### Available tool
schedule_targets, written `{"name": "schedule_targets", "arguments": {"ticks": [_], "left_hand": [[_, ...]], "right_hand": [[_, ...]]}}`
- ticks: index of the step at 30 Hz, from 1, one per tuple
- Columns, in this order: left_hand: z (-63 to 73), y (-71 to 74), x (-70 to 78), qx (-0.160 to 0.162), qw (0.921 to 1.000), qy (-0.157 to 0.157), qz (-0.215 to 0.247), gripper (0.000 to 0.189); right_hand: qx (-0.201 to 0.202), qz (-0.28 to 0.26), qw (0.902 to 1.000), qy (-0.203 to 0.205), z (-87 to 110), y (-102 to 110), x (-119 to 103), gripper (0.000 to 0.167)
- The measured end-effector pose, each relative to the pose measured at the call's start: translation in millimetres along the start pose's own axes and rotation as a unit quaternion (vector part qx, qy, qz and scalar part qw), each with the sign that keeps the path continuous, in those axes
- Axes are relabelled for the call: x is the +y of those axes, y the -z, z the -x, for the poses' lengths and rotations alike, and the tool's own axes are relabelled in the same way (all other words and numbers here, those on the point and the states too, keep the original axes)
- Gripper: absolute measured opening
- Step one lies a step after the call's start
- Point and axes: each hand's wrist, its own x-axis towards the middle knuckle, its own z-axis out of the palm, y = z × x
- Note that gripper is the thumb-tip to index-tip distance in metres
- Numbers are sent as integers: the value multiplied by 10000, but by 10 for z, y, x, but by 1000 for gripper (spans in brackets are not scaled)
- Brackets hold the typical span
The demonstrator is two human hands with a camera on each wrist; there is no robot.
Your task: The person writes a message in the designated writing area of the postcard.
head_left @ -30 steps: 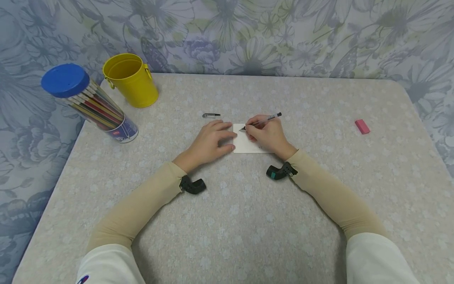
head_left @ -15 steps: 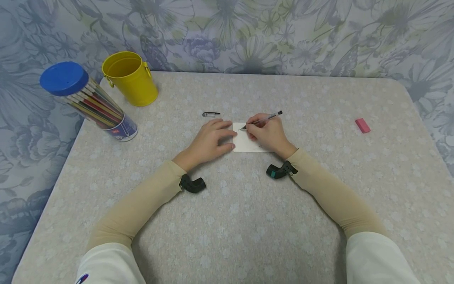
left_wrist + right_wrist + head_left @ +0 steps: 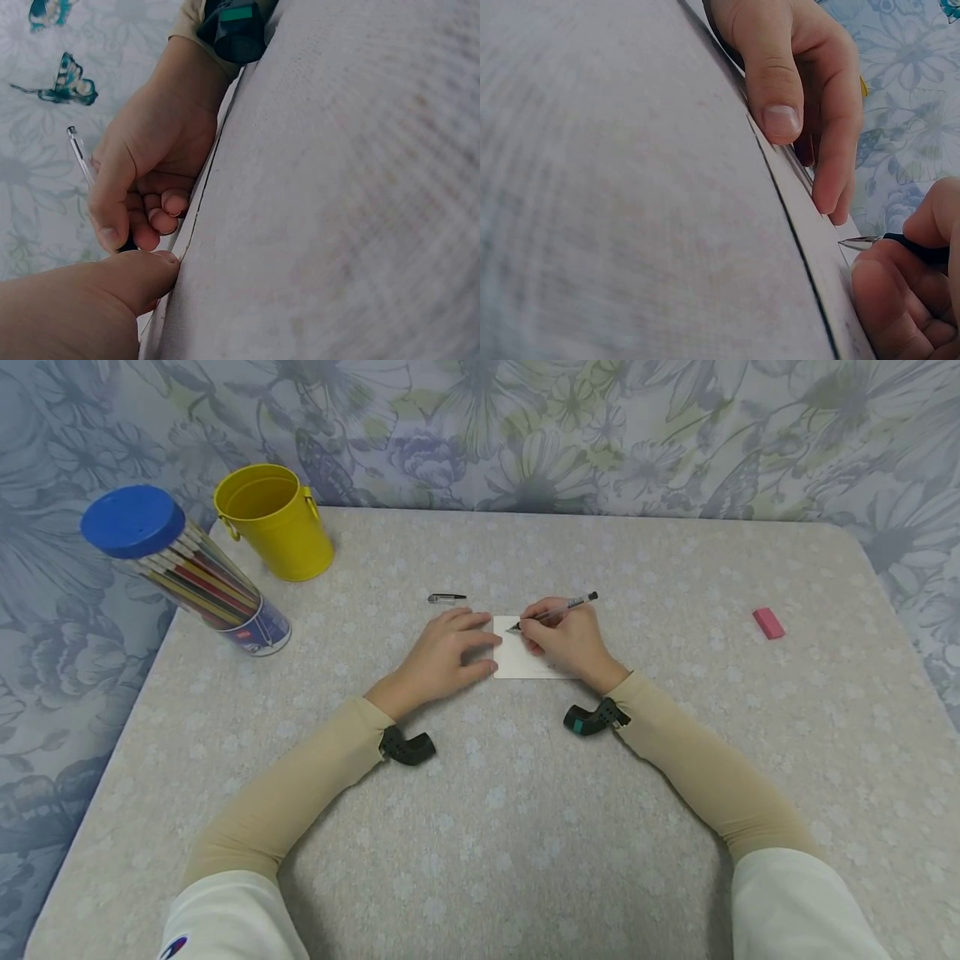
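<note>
A small white sheet of paper [image 3: 517,658] lies flat near the middle of the table. My right hand [image 3: 572,639] pinches a clear pen with a black grip [image 3: 564,608], its tip at the upper left part of the sheet; in the right wrist view the metal pen tip [image 3: 859,241] meets the paper. My left hand [image 3: 442,662] rests at the sheet's left edge, fingers spread and fingertips touching it. In the right wrist view the left thumb [image 3: 778,105] lies by the paper's edge. The right hand covers the sheet's right part.
A pen cap [image 3: 447,598] lies beyond the left hand. At the back left stand a yellow bucket [image 3: 288,543] and a blue-lidded tub of pencils [image 3: 258,627]. A pink eraser [image 3: 768,623] lies far to the right. A patterned wall [image 3: 525,435] borders the table's back edge.
The whole head view has shifted up very slightly. Both hands keep their places by the paper, and the pen tip has barely moved.
</note>
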Motion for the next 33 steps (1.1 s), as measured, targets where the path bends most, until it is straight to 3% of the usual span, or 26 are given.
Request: {"name": "schedule_targets", "arguments": {"ticks": [33], "left_hand": [[-1, 6, 13, 15, 10000, -3, 8, 37]], "right_hand": [[-110, -15, 9999, -29, 5, 26, -36, 13]]}}
